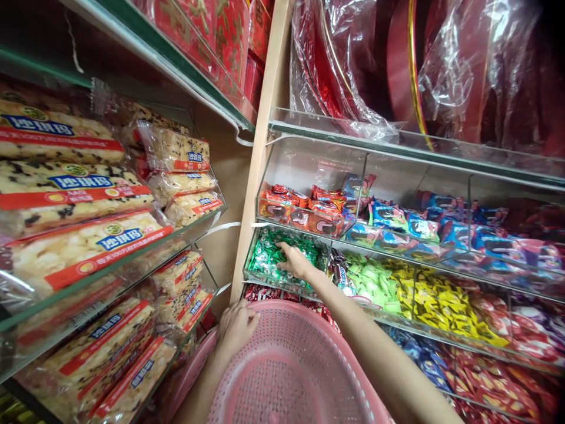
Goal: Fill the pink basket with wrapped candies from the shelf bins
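Right hand (296, 262) is down in the clear acrylic bin (253, 263) of green-wrapped sweets (269, 254), fingers curled into them, just beyond the pink perforated plastic basket (300, 371) whose far rim the left hand (236, 327) grips.

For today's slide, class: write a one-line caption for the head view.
Right hand digs into green candies; left hand grips pink basket.

Rice-cake packs (83, 241) — yellow sweets (435, 297)

left hand (236, 327): bare, no glove, no ring in view
right hand (295, 261): bare, no glove
forearms: both uncovered, no sleeve, watch or band showing
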A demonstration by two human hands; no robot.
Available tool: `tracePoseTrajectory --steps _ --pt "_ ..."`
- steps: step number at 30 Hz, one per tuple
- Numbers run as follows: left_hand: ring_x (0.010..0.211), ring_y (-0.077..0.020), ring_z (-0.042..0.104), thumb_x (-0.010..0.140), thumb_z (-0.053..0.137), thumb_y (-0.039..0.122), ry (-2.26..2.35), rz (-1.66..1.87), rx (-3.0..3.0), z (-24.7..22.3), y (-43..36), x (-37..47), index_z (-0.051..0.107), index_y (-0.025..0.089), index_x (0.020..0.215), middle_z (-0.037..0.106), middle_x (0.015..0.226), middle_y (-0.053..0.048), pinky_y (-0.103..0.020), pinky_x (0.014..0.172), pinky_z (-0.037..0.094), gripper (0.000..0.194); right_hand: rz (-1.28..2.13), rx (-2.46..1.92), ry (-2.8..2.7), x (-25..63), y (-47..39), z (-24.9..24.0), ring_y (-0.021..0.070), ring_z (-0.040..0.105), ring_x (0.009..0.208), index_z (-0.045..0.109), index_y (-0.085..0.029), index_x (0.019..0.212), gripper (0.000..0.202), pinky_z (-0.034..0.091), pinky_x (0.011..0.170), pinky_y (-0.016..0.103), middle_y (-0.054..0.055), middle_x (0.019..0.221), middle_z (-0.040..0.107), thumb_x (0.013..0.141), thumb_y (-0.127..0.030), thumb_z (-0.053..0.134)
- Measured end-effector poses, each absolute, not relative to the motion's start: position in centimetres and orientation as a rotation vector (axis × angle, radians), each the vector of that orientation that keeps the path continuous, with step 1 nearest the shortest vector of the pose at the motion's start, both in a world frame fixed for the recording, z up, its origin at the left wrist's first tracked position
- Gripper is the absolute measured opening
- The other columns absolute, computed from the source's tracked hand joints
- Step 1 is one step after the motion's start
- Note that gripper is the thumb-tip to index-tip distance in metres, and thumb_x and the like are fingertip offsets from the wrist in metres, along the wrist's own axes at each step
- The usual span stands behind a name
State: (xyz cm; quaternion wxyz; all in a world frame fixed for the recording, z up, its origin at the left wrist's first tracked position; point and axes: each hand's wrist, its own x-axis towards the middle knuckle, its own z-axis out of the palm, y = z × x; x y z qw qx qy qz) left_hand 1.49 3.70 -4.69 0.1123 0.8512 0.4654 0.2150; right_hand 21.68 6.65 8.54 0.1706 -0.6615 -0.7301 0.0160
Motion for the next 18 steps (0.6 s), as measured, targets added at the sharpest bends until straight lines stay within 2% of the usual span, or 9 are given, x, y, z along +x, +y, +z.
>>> tracePoseTrajectory --steps 5,11,18 --pt "0.087 -0.0144 0.056 0.089 0.040 0.040 1.358 0.653 2.494 -4.9 3.7 1.5 0.068 0.020 0.072 0.062 0.092 -0.004 -0.024 0.072 0.035 0.038 -0.062 -1.918 -2.028 21.9 6.5 7.8 0.0222 0.054 0.107 0.045 -0.020 0.131 0.052 0.039 0.087 0.029 0.011 0.109 0.061 0.081 -0.026 0.058" --pt "0.087 -0.0146 0.056 0.089 0.041 0.040 1.393 0.612 2.482 -4.6 3.7 1.6 0.069 0.020 0.075 0.061 0.092 -0.004 -0.025 0.071 0.034 0.037 -0.055 -1.773 -1.982 22.6 7.2 6.5 0.0208 0.058 0.095 0.047 -0.016 0.127 0.051 0.042 0.081 0.029 0.012 0.104 0.062 0.080 -0.024 0.061" --pt "0.088 -0.0150 0.055 0.089 0.041 0.039 1.385 0.633 2.493 -4.8 3.6 1.5 0.069 0.021 0.075 0.061 0.091 -0.004 -0.025 0.072 0.033 0.035 -0.135 -1.608 -1.936 23.3 7.9 5.7 0.0169 0.056 0.074 0.060 -0.012 0.092 0.019 0.043 0.068 0.027 0.008 0.084 0.062 0.077 -0.023 0.063"
